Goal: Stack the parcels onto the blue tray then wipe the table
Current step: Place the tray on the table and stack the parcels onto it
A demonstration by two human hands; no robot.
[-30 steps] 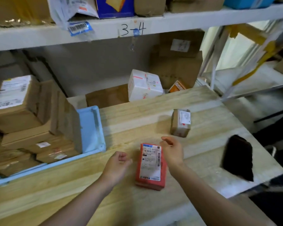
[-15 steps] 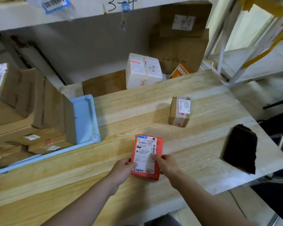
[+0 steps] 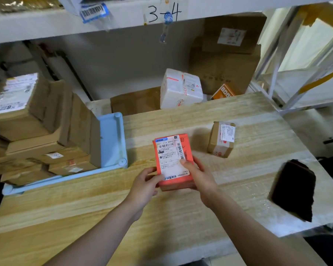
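Brown cardboard boxes (image 3: 46, 131) crowded the blue tray (image 3: 112, 139) left of the hands. A small brown parcel (image 3: 220, 139) stood beyond the right hand (image 3: 199, 177), and a dark cloth (image 3: 293, 191) lay farther right. The red parcel (image 3: 173, 160) lay between them, with the left hand (image 3: 144, 186) and the right each gripping its near end.

A parcel storeroom or courier depot: the white shelf (image 3: 37, 24) along the frame's top bears a handwritten "3-4" marking (image 3: 164, 13), shipping-labelled parcels (image 3: 37, 120) pile up at left, cardboard boxes (image 3: 225, 70) and metal racking (image 3: 274, 79) fill the upper right
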